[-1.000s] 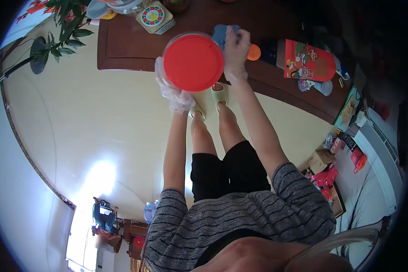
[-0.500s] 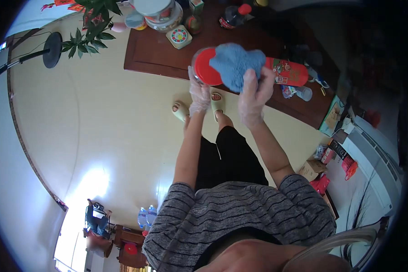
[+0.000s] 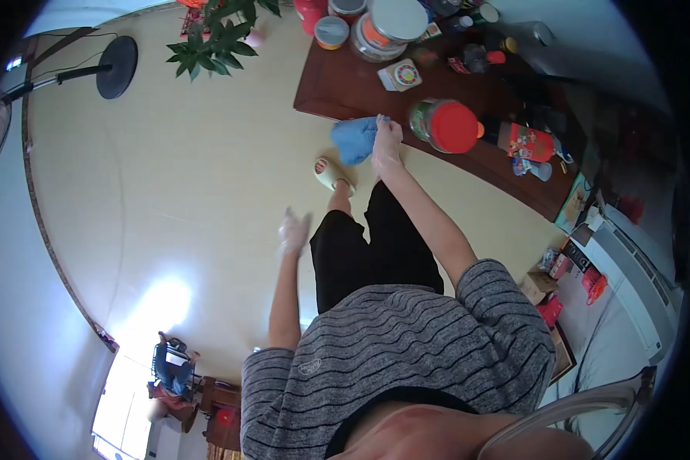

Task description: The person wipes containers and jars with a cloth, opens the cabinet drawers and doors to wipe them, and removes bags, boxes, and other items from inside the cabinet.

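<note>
My right hand (image 3: 387, 146) grips a fluffy blue cloth (image 3: 353, 141) at the front edge of the dark wooden table (image 3: 332, 97). The cloth hangs to the left of my fingers, over the floor. To the right of that hand stands a jar with a red lid (image 3: 454, 127) and a green label, which neither hand touches. My left hand (image 3: 294, 231), in a thin see-through glove, is low beside my left leg. It is slightly blurred, its fingers apart and holding nothing.
Several jars (image 3: 391, 27), a small box with a colourful dial (image 3: 400, 75) and a dark bottle with a red cap (image 3: 477, 58) stand on the table. A red box (image 3: 530, 144) lies at its right. A leafy plant (image 3: 215, 54) is at upper left. Another person (image 3: 175, 376) sits in the background.
My left hand has let go of the red-lidded jar and dropped to my side. The jar now stands on the table. My right hand has moved the blue cloth left, off the jar.
</note>
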Demonstrator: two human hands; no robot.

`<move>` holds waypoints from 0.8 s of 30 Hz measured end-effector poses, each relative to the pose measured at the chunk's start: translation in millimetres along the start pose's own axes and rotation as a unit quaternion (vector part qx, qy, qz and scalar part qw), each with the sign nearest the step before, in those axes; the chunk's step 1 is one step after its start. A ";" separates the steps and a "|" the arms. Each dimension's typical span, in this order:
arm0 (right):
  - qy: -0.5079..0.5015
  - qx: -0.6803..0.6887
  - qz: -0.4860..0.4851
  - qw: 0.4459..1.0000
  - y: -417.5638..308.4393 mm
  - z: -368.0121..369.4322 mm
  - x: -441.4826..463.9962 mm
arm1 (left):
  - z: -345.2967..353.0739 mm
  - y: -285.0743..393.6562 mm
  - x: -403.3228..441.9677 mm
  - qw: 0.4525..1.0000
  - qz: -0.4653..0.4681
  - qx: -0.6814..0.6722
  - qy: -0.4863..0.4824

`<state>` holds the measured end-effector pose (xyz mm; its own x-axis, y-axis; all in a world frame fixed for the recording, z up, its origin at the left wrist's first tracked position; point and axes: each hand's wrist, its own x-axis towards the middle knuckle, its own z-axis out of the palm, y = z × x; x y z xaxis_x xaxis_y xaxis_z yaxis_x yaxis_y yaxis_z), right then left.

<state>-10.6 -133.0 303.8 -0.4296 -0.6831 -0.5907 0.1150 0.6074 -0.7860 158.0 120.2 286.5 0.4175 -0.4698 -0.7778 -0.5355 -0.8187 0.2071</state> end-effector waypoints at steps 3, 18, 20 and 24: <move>0.059 -0.081 -0.082 0.992 22.5 19.8 24.4 | -67.0 -53.3 22.6 0.989 -0.126 0.070 -0.008; -0.143 -0.558 -0.189 0.795 30.5 34.9 105.1 | -147.5 341.9 180.9 0.954 0.291 0.019 0.063; -0.152 -0.570 -0.188 0.785 17.3 32.8 101.5 | -142.0 372.5 195.2 0.948 0.303 0.075 0.065; -0.128 -0.613 -0.155 0.764 12.9 29.3 95.9 | -131.9 396.4 221.8 0.955 0.274 0.096 0.061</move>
<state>-24.1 -202.5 231.6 -0.0583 -0.8320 -0.5517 -0.9499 0.2162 -0.2258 135.2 -352.1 274.4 0.1128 -0.8549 -0.5063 -0.8184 -0.3689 0.4406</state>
